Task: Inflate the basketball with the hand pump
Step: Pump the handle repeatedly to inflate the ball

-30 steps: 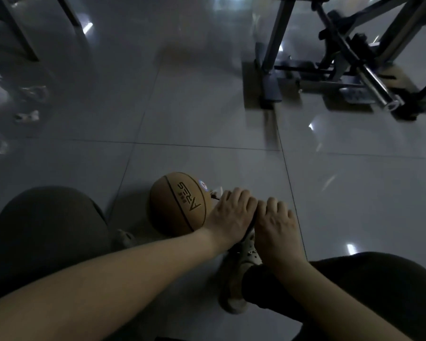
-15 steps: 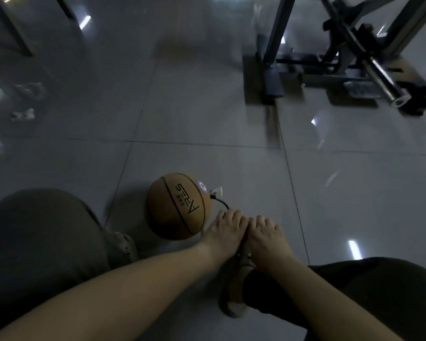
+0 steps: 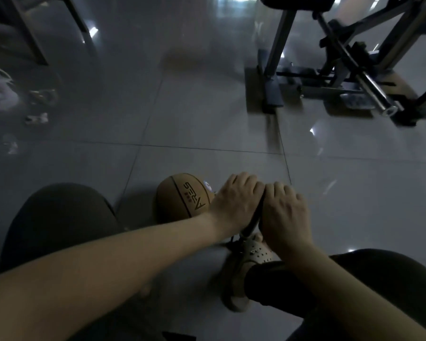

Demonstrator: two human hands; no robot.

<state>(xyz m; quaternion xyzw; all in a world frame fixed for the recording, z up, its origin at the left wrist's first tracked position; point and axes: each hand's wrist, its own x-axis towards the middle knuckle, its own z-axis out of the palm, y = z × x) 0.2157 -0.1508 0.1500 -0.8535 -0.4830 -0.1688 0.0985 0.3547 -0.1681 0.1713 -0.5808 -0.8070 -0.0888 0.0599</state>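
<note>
Basketball [image 3: 182,198] sits on the tiled floor [image 3: 207,119], lower centre of frame, touching or just beside the left hand [image 3: 236,200]. It looks round; firmness is not readable.

Hand pump [image 3: 254,217]: the dark shaft runs down between the hands to the shoe [image 3: 253,252]. Left hand and right hand [image 3: 283,212] are side by side, knuckles touching, both curled over the handle.

Judgement: pumping is under way. Hose and needle are hidden, so the connection is unconfirmed. More strokes are probably left, then pulling the needle.

Containers: none seen.

Gym machine frame [image 3: 330,77] stands upper right.
</note>
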